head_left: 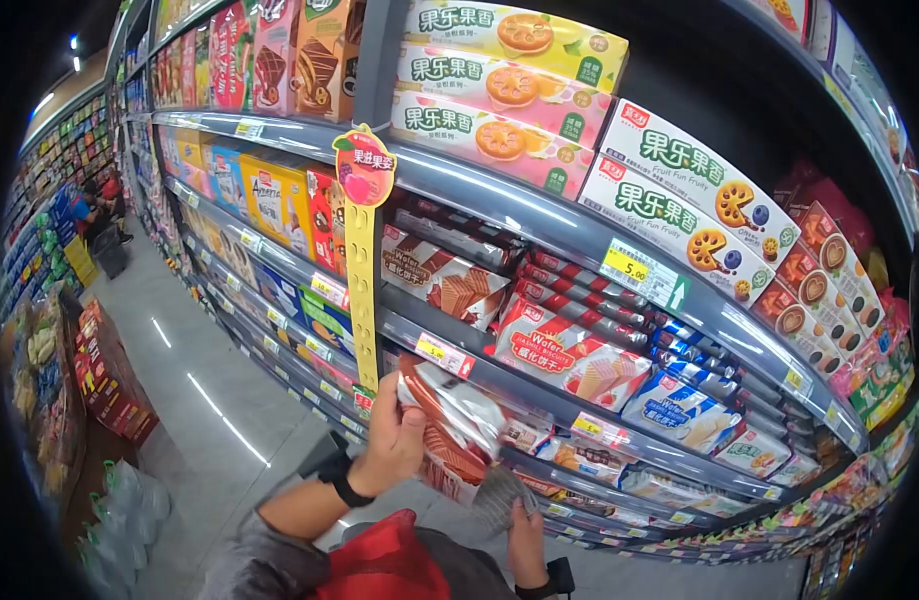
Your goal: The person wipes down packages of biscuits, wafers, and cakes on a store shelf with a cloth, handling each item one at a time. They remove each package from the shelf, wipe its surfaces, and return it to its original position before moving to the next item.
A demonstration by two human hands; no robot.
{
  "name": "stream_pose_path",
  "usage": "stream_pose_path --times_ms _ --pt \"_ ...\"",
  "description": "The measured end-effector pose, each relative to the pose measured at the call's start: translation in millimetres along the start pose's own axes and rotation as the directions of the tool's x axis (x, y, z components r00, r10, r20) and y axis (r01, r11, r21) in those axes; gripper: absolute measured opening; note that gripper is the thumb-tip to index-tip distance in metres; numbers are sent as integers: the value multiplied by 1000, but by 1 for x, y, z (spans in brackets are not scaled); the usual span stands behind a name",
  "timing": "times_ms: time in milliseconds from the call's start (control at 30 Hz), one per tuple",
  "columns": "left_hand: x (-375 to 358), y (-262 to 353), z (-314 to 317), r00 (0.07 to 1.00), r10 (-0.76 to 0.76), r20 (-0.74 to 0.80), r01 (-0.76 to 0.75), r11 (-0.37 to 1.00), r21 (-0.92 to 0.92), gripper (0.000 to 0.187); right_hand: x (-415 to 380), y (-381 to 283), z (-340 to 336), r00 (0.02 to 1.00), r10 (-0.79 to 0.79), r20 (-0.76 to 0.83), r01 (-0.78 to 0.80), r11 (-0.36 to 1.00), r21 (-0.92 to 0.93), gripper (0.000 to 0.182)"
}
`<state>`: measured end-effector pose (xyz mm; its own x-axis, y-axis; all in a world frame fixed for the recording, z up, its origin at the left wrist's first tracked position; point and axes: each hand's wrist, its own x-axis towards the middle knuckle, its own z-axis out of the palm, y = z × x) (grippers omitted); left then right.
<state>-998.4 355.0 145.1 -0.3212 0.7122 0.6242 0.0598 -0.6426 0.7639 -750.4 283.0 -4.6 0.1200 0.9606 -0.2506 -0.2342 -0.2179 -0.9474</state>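
My left hand (396, 442) is closed on the near side of a shiny brown-and-white wafer biscuit packet (458, 425), tilted in front of the shelf edge. Just below the packet, a grey cloth (502, 498) is gripped by my right hand (526, 543), its thumb on top. Cloth and packet overlap in this view. Behind them on the shelf lie brown wafer packets (442, 278), red-and-white ones (572, 352) and blue-and-white ones (680, 408).
Above, yellow and pink biscuit boxes (500, 85) stack beside white fruit biscuit boxes (670, 200). A yellow hanging strip (362, 290) runs down the shelf front. At left is the aisle floor (205, 390), with a red carton display (115, 375) and a person (105, 205) farther back.
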Motion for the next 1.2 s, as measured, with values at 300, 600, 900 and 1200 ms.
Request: stream_pose_path --times_ms 300,600,900,1200 --pt "-182 -29 7 307 -898 316 745 20 -667 39 -38 -31 -6 963 70 260 9 958 -288 43" --pt "-207 2 4 315 -921 228 801 129 -585 30 -50 -59 -33 969 31 245 72 913 -402 43" --pt "-224 16 34 288 -778 558 804 -120 -582 78 -83 -67 -5 635 -226 739 772 200 -603 57" --pt "-207 -12 -13 418 -886 201 700 173 -693 62 -113 -76 -54 664 91 742 545 620 -564 34"
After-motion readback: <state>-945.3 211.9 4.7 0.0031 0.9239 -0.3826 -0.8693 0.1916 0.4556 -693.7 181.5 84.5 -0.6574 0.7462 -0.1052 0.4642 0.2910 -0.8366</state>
